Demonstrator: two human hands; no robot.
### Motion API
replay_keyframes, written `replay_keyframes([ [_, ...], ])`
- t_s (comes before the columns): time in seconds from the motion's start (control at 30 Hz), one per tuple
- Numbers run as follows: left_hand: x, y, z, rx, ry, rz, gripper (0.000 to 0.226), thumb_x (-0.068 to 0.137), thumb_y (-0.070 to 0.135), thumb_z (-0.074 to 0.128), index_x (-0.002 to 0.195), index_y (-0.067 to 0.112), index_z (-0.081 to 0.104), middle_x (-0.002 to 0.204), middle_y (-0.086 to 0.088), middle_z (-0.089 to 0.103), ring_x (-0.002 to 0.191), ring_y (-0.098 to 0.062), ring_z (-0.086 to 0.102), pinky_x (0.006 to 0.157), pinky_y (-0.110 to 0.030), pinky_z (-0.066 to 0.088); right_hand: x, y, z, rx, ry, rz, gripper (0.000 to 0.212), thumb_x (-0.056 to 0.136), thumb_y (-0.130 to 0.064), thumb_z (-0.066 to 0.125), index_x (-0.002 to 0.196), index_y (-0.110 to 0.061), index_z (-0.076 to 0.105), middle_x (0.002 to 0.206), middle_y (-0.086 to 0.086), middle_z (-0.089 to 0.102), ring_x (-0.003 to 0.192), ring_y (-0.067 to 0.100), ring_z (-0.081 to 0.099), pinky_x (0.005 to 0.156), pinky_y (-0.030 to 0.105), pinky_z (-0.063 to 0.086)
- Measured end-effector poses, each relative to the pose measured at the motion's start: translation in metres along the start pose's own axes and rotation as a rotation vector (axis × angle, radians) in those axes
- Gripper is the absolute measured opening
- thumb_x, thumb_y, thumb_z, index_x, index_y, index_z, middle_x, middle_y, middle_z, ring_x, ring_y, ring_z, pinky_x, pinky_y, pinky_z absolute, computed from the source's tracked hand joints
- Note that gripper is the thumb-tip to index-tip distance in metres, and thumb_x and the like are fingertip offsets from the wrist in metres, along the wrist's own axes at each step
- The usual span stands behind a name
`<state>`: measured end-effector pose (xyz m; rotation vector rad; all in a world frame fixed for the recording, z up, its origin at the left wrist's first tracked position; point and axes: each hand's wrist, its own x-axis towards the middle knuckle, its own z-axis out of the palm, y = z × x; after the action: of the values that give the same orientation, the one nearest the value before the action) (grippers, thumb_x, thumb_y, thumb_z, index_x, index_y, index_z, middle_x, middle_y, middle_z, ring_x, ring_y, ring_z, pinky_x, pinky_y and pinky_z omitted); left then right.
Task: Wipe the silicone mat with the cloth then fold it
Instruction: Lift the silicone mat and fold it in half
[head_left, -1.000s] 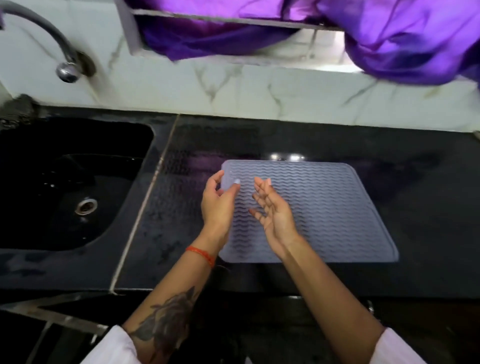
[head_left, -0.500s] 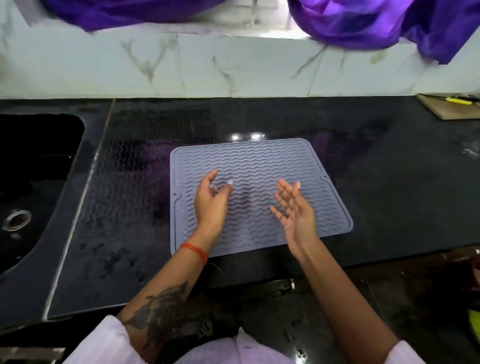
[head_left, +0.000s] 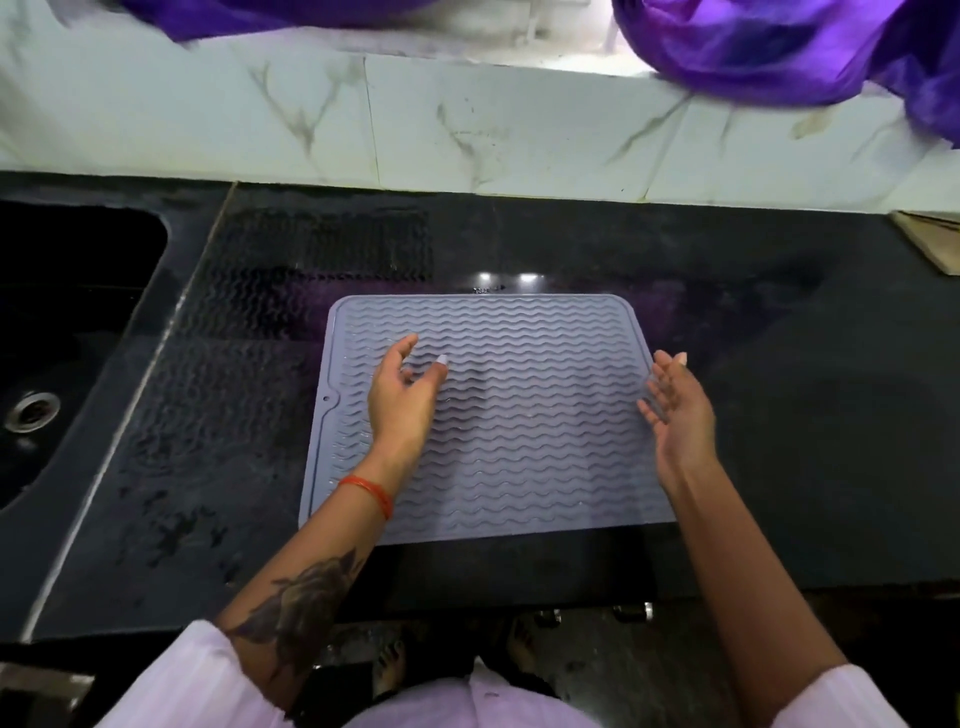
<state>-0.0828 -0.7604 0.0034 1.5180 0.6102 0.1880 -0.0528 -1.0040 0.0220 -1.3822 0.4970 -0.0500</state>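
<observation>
Silicone mat (head_left: 519, 415), grey with wavy ridges, lies flat on the black countertop (head_left: 779, 441), right of the dark sink (head_left: 62, 338) and near the counter's front edge. Left hand (head_left: 402, 400) hovers over the mat's left half, fingers loosely spread and gripping nothing. Right hand (head_left: 680, 410) is at the mat's right edge, palm turned inward, fingers open and empty.
</observation>
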Motion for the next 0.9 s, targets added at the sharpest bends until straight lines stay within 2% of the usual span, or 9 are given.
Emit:
replay_keyframes([
  [0.1,0.001,-0.001,-0.001,-0.002,0.015,0.008,0.042,0.085,0.022,0.066,0.124,0.033,0.053,0.117,-0.005,0.06,0.11,-0.018,0.056,0.102,-0.041,0.043,0.015,0.0,-0.007,-0.137,0.082,-0.014,0.028,0.095,-0.033,0.05,0.119,-0.02,0.057,0.103,-0.009,0.059,0.091,0.001,0.055,0.085,0.023,0.045],
  [0.2,0.001,-0.001,-0.01,0.039,0.061,0.008,0.039,0.083,0.025,0.067,0.119,0.036,0.054,0.119,-0.02,0.06,0.113,-0.026,0.056,0.101,-0.042,0.043,0.027,0.006,-0.015,-0.303,0.209,-0.049,0.029,0.09,-0.03,0.059,0.118,-0.021,0.061,0.113,-0.005,0.062,0.102,0.011,0.058,0.094,0.03,0.047],
  [0.27,0.002,-0.001,-0.018,0.069,0.11,0.041,0.037,0.083,0.025,0.067,0.116,0.038,0.055,0.12,-0.017,0.06,0.113,-0.025,0.056,0.1,-0.041,0.045,0.033,0.01,-0.018,-0.524,0.238,-0.099,0.033,0.088,-0.029,0.06,0.12,-0.021,0.06,0.121,0.0,0.061,0.11,0.017,0.056,0.098,0.033,0.044],
  [0.4,0.001,-0.004,-0.045,0.335,0.282,0.136,0.04,0.084,0.022,0.063,0.123,0.025,0.056,0.125,-0.003,0.058,0.114,-0.021,0.055,0.098,-0.041,0.045,0.041,0.006,-0.018,-0.877,0.155,-0.114,0.051,0.086,-0.032,0.064,0.132,-0.016,0.05,0.13,0.011,0.053,0.116,0.031,0.051,0.098,0.04,0.041],
  [0.53,0.003,-0.006,-0.07,0.515,0.296,0.066,0.049,0.083,0.019,0.061,0.131,0.018,0.05,0.13,-0.009,0.054,0.112,-0.028,0.055,0.096,-0.04,0.045,0.046,-0.009,-0.02,-1.065,0.026,-0.039,0.065,0.084,-0.031,0.067,0.139,-0.01,0.04,0.135,0.018,0.048,0.119,0.037,0.048,0.097,0.045,0.041],
  [0.63,0.005,-0.004,-0.082,0.546,0.272,0.007,0.053,0.087,0.017,0.059,0.137,0.016,0.044,0.136,-0.011,0.049,0.116,-0.027,0.053,0.095,-0.036,0.042,0.049,-0.024,-0.017,-1.081,-0.064,0.077,0.064,0.081,-0.03,0.07,0.137,-0.012,0.044,0.133,0.018,0.052,0.114,0.037,0.053,0.096,0.045,0.046],
  [0.7,0.007,-0.002,-0.088,0.534,0.25,-0.032,0.053,0.088,0.016,0.059,0.138,0.014,0.043,0.136,-0.011,0.05,0.115,-0.025,0.053,0.093,-0.032,0.04,0.05,-0.031,-0.013,-1.123,-0.105,0.088,0.054,0.079,-0.026,0.071,0.129,-0.013,0.054,0.119,0.016,0.061,0.096,0.033,0.062,0.09,0.046,0.051],
  [0.77,0.01,-0.001,-0.093,0.501,0.225,-0.067,0.052,0.088,0.016,0.062,0.136,0.012,0.045,0.134,-0.009,0.053,0.115,-0.023,0.053,0.093,-0.03,0.039,0.05,-0.04,-0.007,-1.12,-0.149,0.076,0.041,0.078,-0.02,0.071,0.117,-0.014,0.061,0.102,0.013,0.066,0.076,0.025,0.065,0.079,0.042,0.056],
  [0.9,0.016,-0.002,-0.105,0.433,0.201,-0.12,0.046,0.086,0.011,0.063,0.13,0.008,0.051,0.123,-0.006,0.06,0.115,-0.022,0.055,0.097,-0.033,0.043,0.023,-0.062,0.031,-0.784,-0.341,0.169,0.029,0.082,-0.002,0.065,0.107,-0.015,0.055,0.09,0.009,0.065,0.069,0.019,0.062,0.049,0.024,0.054],
])
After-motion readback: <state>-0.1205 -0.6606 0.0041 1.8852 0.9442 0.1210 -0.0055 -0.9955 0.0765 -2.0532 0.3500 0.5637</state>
